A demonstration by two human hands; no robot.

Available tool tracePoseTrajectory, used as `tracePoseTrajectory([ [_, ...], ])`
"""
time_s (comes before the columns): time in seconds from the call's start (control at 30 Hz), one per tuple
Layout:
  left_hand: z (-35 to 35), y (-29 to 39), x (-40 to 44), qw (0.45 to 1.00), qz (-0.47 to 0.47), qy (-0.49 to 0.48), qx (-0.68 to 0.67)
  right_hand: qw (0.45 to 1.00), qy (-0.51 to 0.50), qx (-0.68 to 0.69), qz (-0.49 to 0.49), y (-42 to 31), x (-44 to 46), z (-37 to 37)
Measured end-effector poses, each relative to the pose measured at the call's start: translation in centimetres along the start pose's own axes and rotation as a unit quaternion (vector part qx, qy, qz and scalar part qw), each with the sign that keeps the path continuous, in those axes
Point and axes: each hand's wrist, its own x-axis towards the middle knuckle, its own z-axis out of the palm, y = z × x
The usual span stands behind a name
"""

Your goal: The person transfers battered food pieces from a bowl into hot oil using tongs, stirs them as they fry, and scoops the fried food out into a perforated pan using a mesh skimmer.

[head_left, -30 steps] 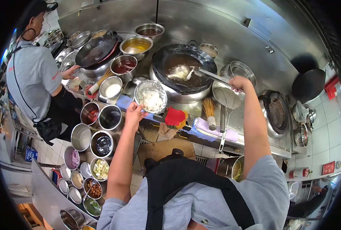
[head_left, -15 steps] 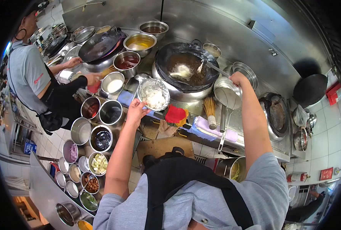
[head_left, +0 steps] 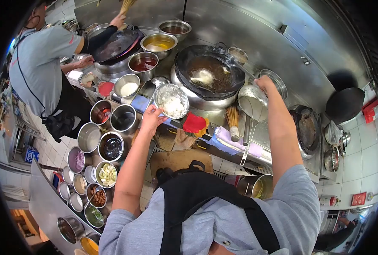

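My left hand (head_left: 152, 119) grips the rim of a metal bowl (head_left: 171, 101) holding white, batter-coated pieces. This bowl is held up just left of the large black wok (head_left: 189, 63), in front of the stove. Dark oil fills the wok, and a pale foaming clump (head_left: 203, 77) floats in it. Closed around a long metal handle (head_left: 243, 69) is my right hand (head_left: 265, 83), at the wok's right. The tool's far end reaches over the oil, beside a small pale piece. Below my right hand lies a perforated ladle (head_left: 252, 100).
A co-worker (head_left: 44, 63) stands at the left by another wok (head_left: 114, 46), holding a bamboo brush (head_left: 126, 6). Metal bowls of sauces and ingredients line my left side. A brush (head_left: 233, 123) and a red cloth (head_left: 195, 123) lie along the stove's front edge.
The tool in my right hand has shifted over the oil, and the pale piece at its end sits lower. The co-worker has leaned forward and raised a brush over the other wok.
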Motion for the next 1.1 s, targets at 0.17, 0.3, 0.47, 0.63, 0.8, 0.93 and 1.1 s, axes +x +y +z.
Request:
tracePoseTrajectory([
  [0.17, 0.3, 1.1, -0.8, 0.999, 0.007, 0.041, 0.011, 0.998, 0.036, -0.052, -0.03, 0.3, -0.1, -0.6],
  [0.3, -1.0, 1.5, -1.0, 0.999, 0.05, 0.012, 0.014, 0.98, 0.156, -0.067, -0.1, -2.6, -5.1, -4.3],
  [0.47, -1.4, 1.6, -0.9, 0.993, 0.107, 0.011, 0.042, 0.952, 0.176, -0.073, -0.238, -9.5, -19.9, -10.5],
  [0.63, -0.2, 0.8, 0.6, 0.981, 0.176, -0.009, 0.076, 0.924, 0.142, -0.181, -0.306, -13.4, -26.9, -12.0],
  [0.8, 2.3, 0.4, 1.4, 0.969, 0.223, -0.014, 0.107, 0.885, 0.144, -0.218, -0.386, -14.9, -27.9, -11.6],
  [0.93, 3.6, 0.0, 1.4, 0.953, 0.264, -0.03, 0.144, 0.883, 0.136, -0.246, -0.376, -15.9, -27.5, -11.0],
  [1.1, 3.4, -0.3, 2.0, 0.977, 0.183, -0.028, 0.105, 0.889, 0.191, -0.219, -0.354, -14.2, -28.6, -13.4],
])
